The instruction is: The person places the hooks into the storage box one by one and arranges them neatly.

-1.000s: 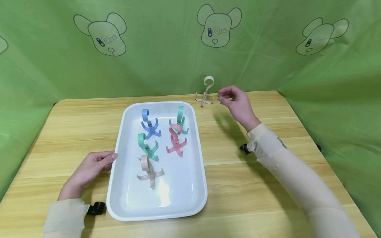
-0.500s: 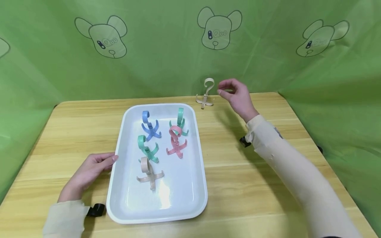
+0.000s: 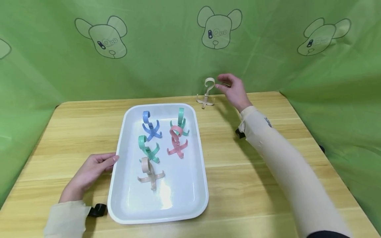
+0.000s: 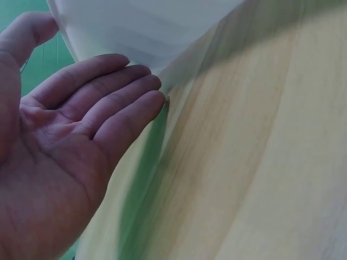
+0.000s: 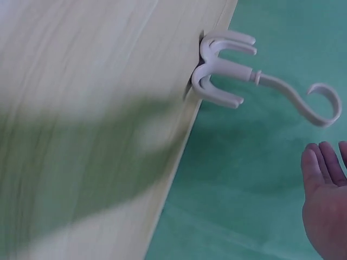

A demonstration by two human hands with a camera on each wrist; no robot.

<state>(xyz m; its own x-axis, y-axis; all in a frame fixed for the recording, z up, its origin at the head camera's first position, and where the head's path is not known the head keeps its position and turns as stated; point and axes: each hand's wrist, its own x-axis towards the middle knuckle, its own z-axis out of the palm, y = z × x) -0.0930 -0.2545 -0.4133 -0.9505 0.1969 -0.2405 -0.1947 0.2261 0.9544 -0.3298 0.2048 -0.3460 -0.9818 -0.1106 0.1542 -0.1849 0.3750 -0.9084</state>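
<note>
A white tray (image 3: 157, 211) holds several four-pronged hanging hooks: a blue hook (image 3: 152, 129), a green hook (image 3: 150, 153), another green hook (image 3: 181, 115), a pink hook (image 3: 177, 148) and a beige hook (image 3: 152, 178). My left hand (image 3: 93, 168) holds the tray's left side, thumb at the rim; in the left wrist view its fingers (image 4: 116, 103) lie against the outer wall. Behind the tray, a cream hook (image 3: 205, 99) stands upright on its prongs. My right hand (image 3: 233, 91) is just right of its curl, fingers slightly bent and holding nothing; the right wrist view shows a small gap.
The wooden table (image 3: 238, 185) ends at the back against a green curtain (image 3: 166, 66) printed with animal heads. The cream hook stands close to that back edge. More curtain hangs at both sides.
My right hand has risen slightly and come in toward the top of the cream hook, its forearm moving leftward. My left hand, the tray and the hooks stay put.
</note>
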